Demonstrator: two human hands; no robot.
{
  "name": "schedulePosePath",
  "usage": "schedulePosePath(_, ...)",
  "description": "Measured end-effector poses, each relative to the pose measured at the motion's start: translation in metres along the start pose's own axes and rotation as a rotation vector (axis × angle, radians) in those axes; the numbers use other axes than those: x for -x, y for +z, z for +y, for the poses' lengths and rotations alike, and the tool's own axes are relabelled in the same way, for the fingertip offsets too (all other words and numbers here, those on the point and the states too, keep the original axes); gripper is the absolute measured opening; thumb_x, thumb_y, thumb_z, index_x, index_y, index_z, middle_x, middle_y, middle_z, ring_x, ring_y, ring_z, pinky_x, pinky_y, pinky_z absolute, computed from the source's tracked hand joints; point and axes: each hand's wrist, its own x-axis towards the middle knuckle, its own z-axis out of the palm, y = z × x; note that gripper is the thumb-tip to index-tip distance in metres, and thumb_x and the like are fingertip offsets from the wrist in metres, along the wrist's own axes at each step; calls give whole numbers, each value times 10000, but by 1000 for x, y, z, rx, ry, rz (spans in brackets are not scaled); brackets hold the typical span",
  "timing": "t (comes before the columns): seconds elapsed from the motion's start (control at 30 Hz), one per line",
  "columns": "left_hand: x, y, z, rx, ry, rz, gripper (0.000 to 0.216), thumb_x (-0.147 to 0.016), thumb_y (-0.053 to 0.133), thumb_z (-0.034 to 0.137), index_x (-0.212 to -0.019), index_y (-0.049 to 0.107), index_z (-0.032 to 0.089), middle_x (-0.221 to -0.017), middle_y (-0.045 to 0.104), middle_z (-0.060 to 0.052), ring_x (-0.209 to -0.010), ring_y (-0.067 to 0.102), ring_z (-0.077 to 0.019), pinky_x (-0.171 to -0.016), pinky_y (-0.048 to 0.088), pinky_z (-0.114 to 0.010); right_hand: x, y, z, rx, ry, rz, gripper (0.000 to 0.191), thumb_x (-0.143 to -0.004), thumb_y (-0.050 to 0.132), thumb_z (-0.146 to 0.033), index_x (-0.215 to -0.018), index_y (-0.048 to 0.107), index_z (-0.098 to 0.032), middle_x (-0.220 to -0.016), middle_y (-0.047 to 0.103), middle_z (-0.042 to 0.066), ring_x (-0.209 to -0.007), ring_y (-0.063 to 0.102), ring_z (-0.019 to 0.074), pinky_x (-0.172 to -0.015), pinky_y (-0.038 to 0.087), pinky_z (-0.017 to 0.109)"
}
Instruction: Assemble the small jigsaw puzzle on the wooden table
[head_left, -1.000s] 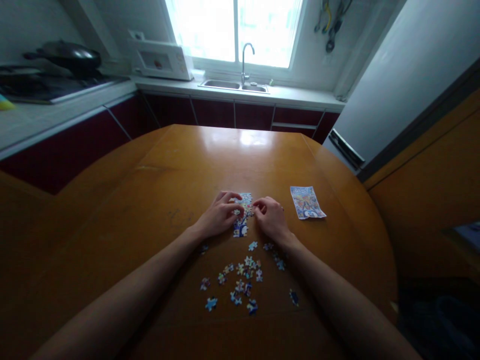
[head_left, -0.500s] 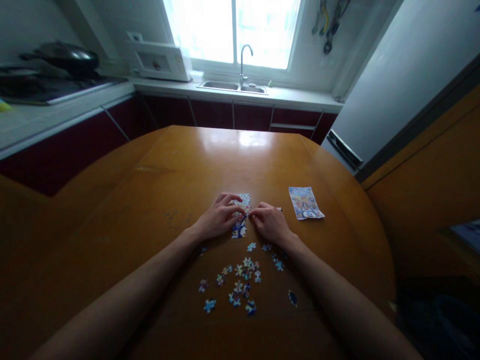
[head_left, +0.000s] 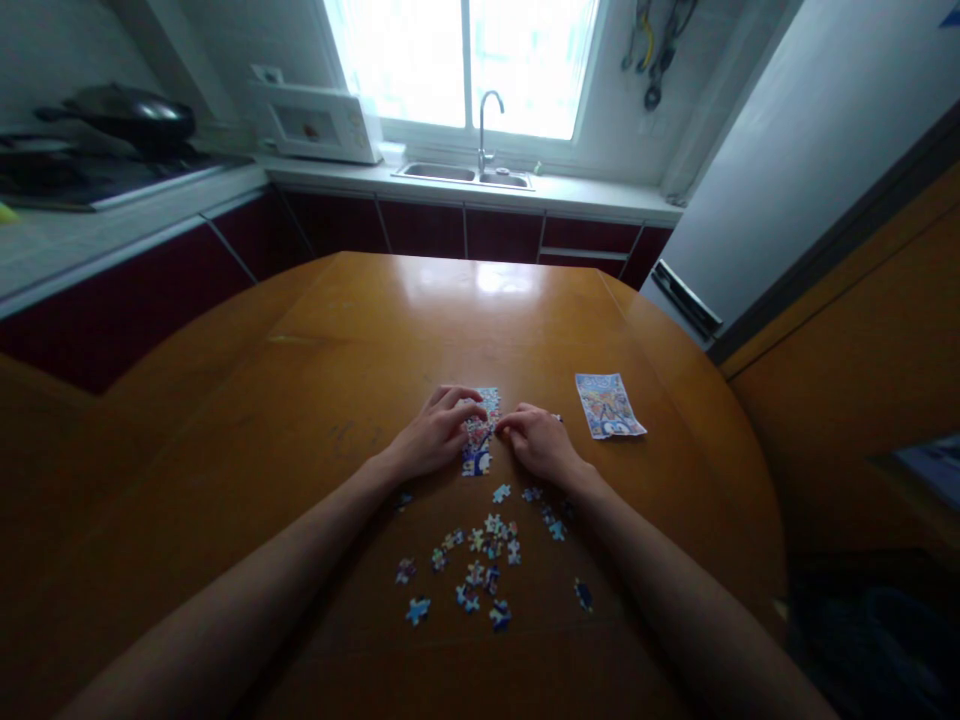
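A small, partly joined jigsaw puzzle (head_left: 480,452) lies on the wooden table (head_left: 420,330), between my two hands. My left hand (head_left: 435,437) rests on its left side, fingers curled with the tips pressing on the pieces. My right hand (head_left: 541,443) sits at its right edge, fingers bent and pinched against the puzzle; whether a piece is under them is hidden. Several loose puzzle pieces (head_left: 487,555) lie scattered nearer to me, between my forearms.
A printed picture card (head_left: 608,405) lies to the right of my right hand. Beyond the table are a counter with a sink and tap (head_left: 480,165), a microwave (head_left: 319,122), a stove with a pan (head_left: 124,115) at left, and a fridge (head_left: 787,170) at right.
My right hand has slid a little left, closing against the puzzle's right edge. My left hand stays on the puzzle.
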Motion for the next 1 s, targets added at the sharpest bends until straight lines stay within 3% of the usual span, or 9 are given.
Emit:
schedulePosePath(0.27,1,4,-4,-25,27,-40,188,-975,591,204,-1047,732,305,-1350,538,-39,-1290,429,-265,-1115,416,-514,-4,3,3,-80,55,1,261,-900,568,-173,-943,807,-269,-977,744,28,-871,655,182,-779,442,272)
schedulePosePath(0.47,0,5,-6,-26,27,-18,175,-987,585,245,-1030,744,305,-1334,556,-41,-1281,441,-267,-1111,423,-513,-11,7,13,-257,172,55,292,-851,536,-89,-884,796,-217,-849,761,10,-801,663,161,-744,458,242)
schedulePosePath(0.77,0,6,-7,-24,20,-14,198,-979,578,233,-1047,749,310,-1323,570,-44,-1276,450,-271,-1108,425,-504,-5,1,0,-54,107,13,283,-858,550,-156,-852,811,-264,-955,752,21,-876,659,190,-769,447,277)
schedulePosePath(1.0,0,5,-6,-24,22,-30,210,-987,555,223,-1055,736,305,-1338,548,-40,-1281,440,-267,-1110,416,-504,-10,4,9,-223,130,38,306,-794,537,-108,-812,812,-242,-867,763,24,-826,666,179,-762,468,272)
